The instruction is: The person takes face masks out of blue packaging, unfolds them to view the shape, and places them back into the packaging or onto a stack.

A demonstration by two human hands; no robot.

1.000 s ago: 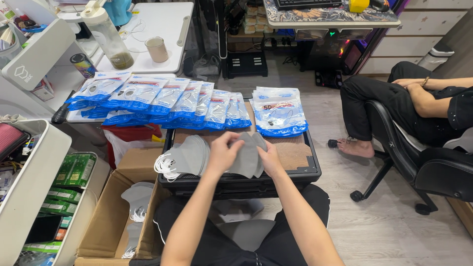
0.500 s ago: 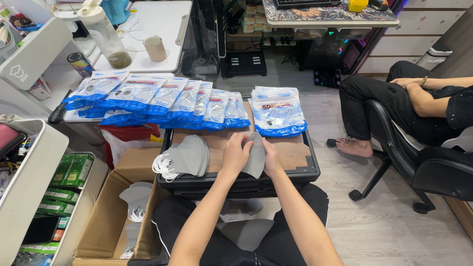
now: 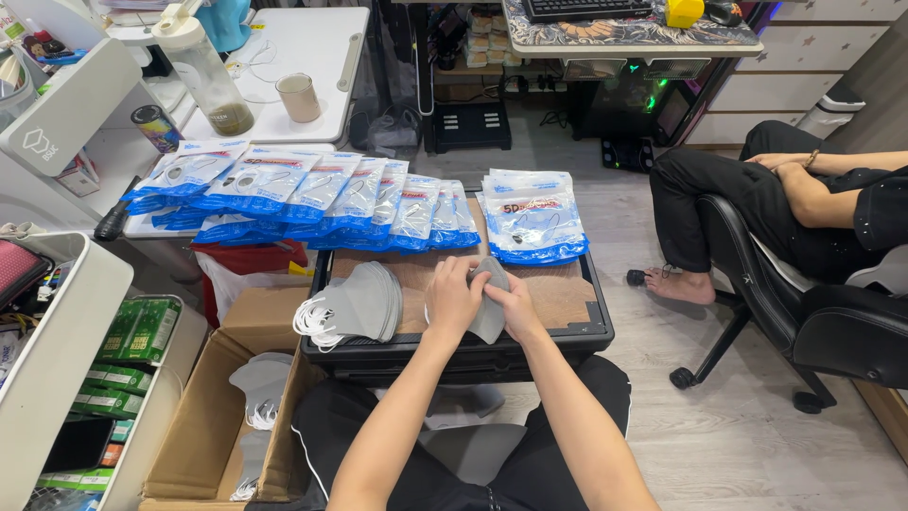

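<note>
My left hand [image 3: 454, 295] and right hand [image 3: 515, 305] pinch 1 grey mask [image 3: 491, 301] mid-tabletop [image 3: 567, 293], folding it; stacking on the pile [image 3: 364, 301] seems next.

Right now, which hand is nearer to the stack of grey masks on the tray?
Left. The left hand sits just right of the stack of grey masks, gripping a single grey mask; the right hand lies further right.
</note>
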